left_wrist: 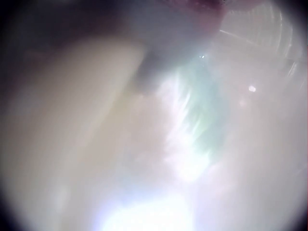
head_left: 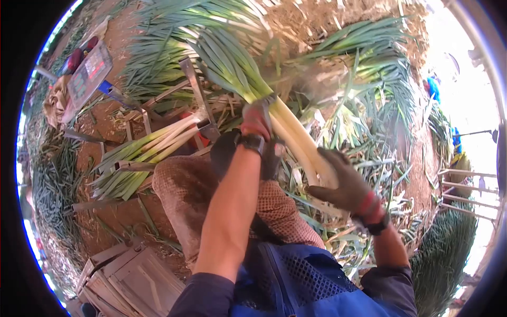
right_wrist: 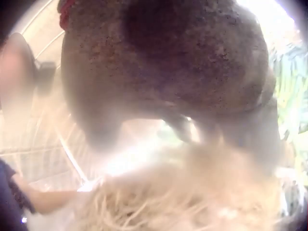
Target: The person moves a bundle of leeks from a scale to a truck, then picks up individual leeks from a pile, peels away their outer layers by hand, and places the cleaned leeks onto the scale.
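A bundle of long leeks (head_left: pixel 293 129) lies slantwise before the person, green leaves up and left, white ends down and right. The gloved left hand (head_left: pixel 257 121) grips it where green turns to white. Round the lower white stalks is the gloved right hand (head_left: pixel 346 182), thumb on one side and fingers on the other. In the right wrist view the right hand (right_wrist: pixel 168 62) arches above pale stringy roots (right_wrist: pixel 144 207). The left wrist view is too blurred to make out the left hand's fingers.
On the left, a metal frame (head_left: pixel 197 92) holds another leek bundle (head_left: pixel 142 153), near a digital scale (head_left: pixel 87 79). Piles of leeks (head_left: pixel 158 58) lie beyond it and at the upper right. Loose leaves cover the ground at right; a crate-like object (head_left: pixel 140 280) sits lower left.
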`<action>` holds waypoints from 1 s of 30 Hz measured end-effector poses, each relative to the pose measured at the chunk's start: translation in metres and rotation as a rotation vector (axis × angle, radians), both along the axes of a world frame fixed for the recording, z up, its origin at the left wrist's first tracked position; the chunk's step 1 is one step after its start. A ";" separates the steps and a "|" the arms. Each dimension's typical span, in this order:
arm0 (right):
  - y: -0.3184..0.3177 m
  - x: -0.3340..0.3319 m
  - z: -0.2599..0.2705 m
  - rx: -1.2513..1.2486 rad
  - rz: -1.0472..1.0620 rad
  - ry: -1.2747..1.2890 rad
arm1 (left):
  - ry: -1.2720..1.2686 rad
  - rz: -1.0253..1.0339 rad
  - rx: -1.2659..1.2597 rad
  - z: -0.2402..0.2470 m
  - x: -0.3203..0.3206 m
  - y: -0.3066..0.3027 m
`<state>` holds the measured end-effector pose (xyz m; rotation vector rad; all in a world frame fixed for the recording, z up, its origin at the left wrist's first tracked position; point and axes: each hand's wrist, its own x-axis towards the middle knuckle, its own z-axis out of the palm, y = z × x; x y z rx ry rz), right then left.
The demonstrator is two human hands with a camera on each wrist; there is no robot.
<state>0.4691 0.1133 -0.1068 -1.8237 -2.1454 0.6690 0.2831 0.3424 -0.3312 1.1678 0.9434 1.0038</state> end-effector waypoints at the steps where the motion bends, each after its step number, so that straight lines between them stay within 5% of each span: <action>1: 0.003 -0.003 -0.006 -0.028 -0.081 -0.006 | -0.222 0.066 -0.123 0.002 0.004 -0.006; 3: 0.004 -0.007 -0.023 -0.102 -0.250 -0.014 | -0.674 0.209 -0.639 0.053 0.020 -0.033; 6: 0.003 0.008 -0.031 -0.032 -0.143 0.027 | -0.671 0.194 -0.747 0.046 0.024 -0.037; 7: 0.005 0.010 -0.031 0.075 -0.077 -0.013 | -0.644 0.195 -0.767 0.045 0.025 -0.039; 14: 0.040 0.023 -0.009 -0.445 -0.095 0.019 | -0.678 0.090 -0.784 0.086 0.020 -0.057; 19: 0.060 0.001 -0.003 -0.486 -0.088 0.119 | -0.618 0.109 -0.611 0.101 0.014 -0.065; 23: 0.060 -0.002 -0.050 -0.517 -0.047 0.329 | -0.646 0.106 -0.643 0.107 0.007 -0.067; 30: 0.042 -0.001 -0.038 -1.070 -0.308 1.332 | -0.594 0.072 -0.515 0.116 -0.004 -0.073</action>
